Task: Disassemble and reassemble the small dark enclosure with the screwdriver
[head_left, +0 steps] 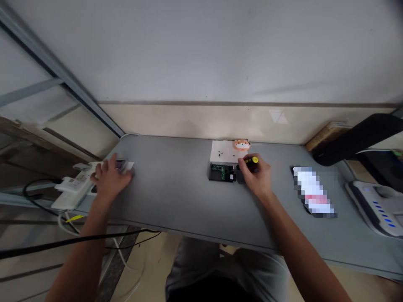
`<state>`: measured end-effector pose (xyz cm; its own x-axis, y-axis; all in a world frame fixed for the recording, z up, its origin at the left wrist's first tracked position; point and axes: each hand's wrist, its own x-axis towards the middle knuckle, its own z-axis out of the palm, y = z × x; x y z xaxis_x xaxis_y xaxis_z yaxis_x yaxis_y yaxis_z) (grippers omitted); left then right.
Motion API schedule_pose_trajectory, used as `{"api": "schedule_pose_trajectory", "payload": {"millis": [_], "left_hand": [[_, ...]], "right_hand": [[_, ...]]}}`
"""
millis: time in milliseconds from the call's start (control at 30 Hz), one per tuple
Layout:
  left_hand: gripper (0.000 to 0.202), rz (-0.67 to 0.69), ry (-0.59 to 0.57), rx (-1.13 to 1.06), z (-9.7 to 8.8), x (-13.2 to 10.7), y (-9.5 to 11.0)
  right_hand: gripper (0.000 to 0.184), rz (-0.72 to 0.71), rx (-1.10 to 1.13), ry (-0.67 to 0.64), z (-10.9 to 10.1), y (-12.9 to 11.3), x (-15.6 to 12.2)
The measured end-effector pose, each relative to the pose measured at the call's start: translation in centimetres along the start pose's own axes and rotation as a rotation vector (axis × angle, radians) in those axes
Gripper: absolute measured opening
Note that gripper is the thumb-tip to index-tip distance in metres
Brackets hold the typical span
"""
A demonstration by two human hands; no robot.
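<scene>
My right hand is closed around a black screwdriver with a yellow end, just right of a small open black case. A green circuit board shows inside the case. Behind it lies a white sheet with several tiny dark screws on it. An orange and white animal-face item sits at the sheet's back right corner. Far to the left, my left hand has its fingers spread over a small dark and white item, which it partly hides. Whether it touches that item, I cannot tell.
White power strips with plugs and cables stand at the table's left edge. A phone with a lit screen lies on the right. Beyond it are a black cylinder and a white and grey device with blue marks.
</scene>
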<state>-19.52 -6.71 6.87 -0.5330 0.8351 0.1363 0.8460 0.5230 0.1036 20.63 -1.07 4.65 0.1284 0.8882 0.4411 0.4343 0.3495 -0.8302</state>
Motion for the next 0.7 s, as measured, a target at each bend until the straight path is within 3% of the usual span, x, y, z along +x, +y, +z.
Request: {"api": "schedule_pose_trajectory", "payload": {"millis": [100,300,367,500,700], "left_hand": [[0.051,0.244,0.03,-0.145,1.0,-1.1,4.2],[0.042,0.996,-0.13,-0.396,4.0,-3.0,14.5],[0.043,1.141,-0.15,-0.468,4.5,-3.8,17.6],[0.046,1.251,-0.195,-0.524,5.6,-5.1,21.0],[0.039,1.195,-0.263,-0.54,7.1,-5.4,20.8]], "right_hand": [[0.034,-0.006,0.005,-0.004,0.0,-0.2,0.1],[0.031,0.026,0.004,-0.013,-0.2,-0.2,0.2],[0.031,0.022,0.005,-0.025,-0.3,-0.2,0.3],[0.031,0.006,0.022,-0.045,-0.4,-0.3,0.7],[0.032,-0.005,-0.011,-0.158,0.5,-0.9,2.6]]}}
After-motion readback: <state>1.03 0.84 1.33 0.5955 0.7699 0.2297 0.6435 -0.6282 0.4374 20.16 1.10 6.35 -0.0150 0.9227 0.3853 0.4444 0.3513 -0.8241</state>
